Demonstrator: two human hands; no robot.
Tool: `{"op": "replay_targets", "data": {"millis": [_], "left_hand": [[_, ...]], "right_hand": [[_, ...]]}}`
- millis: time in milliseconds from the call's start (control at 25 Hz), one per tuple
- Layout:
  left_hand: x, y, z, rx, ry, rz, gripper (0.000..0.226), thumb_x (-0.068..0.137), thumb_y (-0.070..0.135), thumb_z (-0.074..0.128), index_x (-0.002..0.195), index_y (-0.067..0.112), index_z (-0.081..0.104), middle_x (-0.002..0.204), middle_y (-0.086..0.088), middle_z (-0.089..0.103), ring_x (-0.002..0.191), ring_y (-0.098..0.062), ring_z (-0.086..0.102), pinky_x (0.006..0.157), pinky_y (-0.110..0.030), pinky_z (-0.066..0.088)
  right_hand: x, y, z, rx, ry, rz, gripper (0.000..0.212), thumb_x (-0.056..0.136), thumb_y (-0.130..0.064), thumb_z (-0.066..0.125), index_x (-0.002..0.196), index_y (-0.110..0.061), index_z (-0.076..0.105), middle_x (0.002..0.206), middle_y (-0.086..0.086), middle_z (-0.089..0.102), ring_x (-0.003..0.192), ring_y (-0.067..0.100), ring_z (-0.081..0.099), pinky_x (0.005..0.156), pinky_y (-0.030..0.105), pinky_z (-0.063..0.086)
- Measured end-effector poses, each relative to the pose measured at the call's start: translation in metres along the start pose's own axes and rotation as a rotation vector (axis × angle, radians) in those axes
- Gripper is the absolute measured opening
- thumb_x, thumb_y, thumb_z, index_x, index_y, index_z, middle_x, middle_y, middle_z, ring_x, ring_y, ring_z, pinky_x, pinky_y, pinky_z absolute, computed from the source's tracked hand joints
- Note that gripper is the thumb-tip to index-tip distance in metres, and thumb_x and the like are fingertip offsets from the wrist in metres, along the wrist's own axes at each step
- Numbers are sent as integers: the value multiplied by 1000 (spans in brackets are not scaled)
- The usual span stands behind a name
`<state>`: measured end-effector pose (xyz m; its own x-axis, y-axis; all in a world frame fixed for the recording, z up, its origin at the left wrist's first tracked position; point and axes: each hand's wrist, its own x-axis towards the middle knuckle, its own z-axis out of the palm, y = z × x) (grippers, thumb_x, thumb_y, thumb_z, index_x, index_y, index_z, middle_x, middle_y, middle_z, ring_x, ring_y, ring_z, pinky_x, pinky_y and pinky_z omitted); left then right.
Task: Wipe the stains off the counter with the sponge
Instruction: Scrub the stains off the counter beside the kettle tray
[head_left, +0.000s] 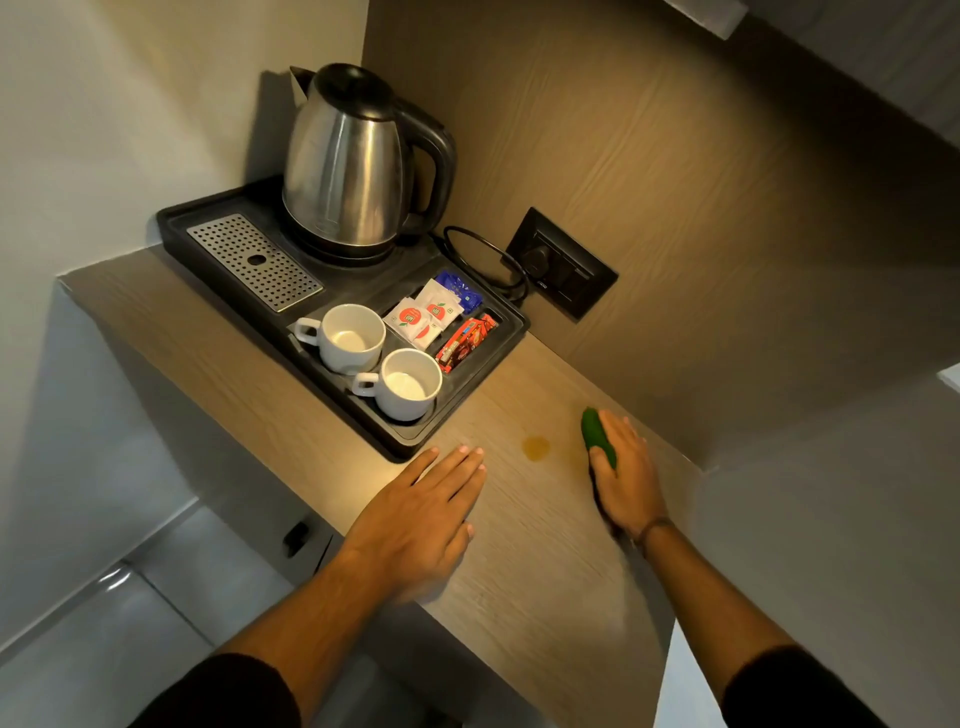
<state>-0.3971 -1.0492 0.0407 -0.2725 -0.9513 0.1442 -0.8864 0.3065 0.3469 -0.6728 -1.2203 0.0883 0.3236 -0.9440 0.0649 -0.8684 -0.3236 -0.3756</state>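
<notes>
Fingers (623, 441) of the right hand (626, 478) lie over the green sponge (597, 434), thumb on its near side, so the hand is gripping it and pressing it on the counter (524, 545). Sponge sits near the back wall, on the right part of the counter; only its left end and edge show, the rest is under the hand. Dark band on the right wrist.

Left hand (421, 512) flat on the counter, palm down, fingers straight and close together, holding nothing. Fingertips just beside the near corner of the tray (410, 441).

Stain (536, 447): small yellow-orange spot between the two hands, left of the sponge and apart from it. Faint yellowish smear beside the sponge, hard to tell.

Black tray in the counter's far left corner. On it: steel kettle (345, 166) on its base at the back, perforated metal grate (254, 262) at left, two white cups (382, 364) upright and empty at the front, sachets (434, 312) in the right compartments. Black cord (483, 254) runs from behind the tray to the wall socket (563, 262).

Dark sleeves at the bottom edge.
</notes>
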Motion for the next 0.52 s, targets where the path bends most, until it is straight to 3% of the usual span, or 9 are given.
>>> {"op": "replay_targets", "data": {"millis": [120, 240, 320, 440, 520], "left_hand": [[-1, 0, 0, -12, -3, -4, 66, 107, 46, 29, 163, 13, 20, 174, -8, 20, 160, -22, 12, 130, -50, 12], [-2, 0, -1, 1, -6, -8, 65, 107, 45, 28, 163, 12, 19, 174, -9, 20, 160, -23, 11, 130, -50, 14], [-1, 2, -2, 0, -13, -8, 65, 107, 45, 26, 163, 13, 18, 174, -9, 19, 160, -22, 9, 130, -50, 13], [-1, 2, -3, 8, -32, -7, 65, 108, 45, 24, 164, 14, 14, 175, -7, 14, 161, -21, 6, 131, -49, 10], [-1, 2, -3, 5, -13, -1, 65, 107, 45, 27, 163, 13, 17, 175, -8, 16, 161, -22, 8, 131, -48, 10]], "right_hand": [[30, -47, 18, 24, -22, -22, 57, 101, -14, 57, 156, -13, 41, 163, 12, 40, 154, 31, 28, 127, 49, 16], [-29, -49, 36, -3, -103, -247, 59, 104, -32, 48, 160, -33, 30, 169, -6, 29, 158, 13, 16, 128, 39, 5], [-58, -24, 20, 17, -71, -220, 59, 104, -36, 45, 160, -38, 28, 168, -10, 28, 157, 10, 15, 129, 41, 8], [-12, -34, 14, 6, -14, -17, 56, 104, -21, 54, 157, -18, 39, 164, 4, 35, 156, 28, 25, 127, 50, 13], [10, -70, 25, 1, -32, -46, 57, 102, -17, 57, 157, -14, 40, 165, 9, 37, 155, 30, 26, 127, 50, 13]]}}
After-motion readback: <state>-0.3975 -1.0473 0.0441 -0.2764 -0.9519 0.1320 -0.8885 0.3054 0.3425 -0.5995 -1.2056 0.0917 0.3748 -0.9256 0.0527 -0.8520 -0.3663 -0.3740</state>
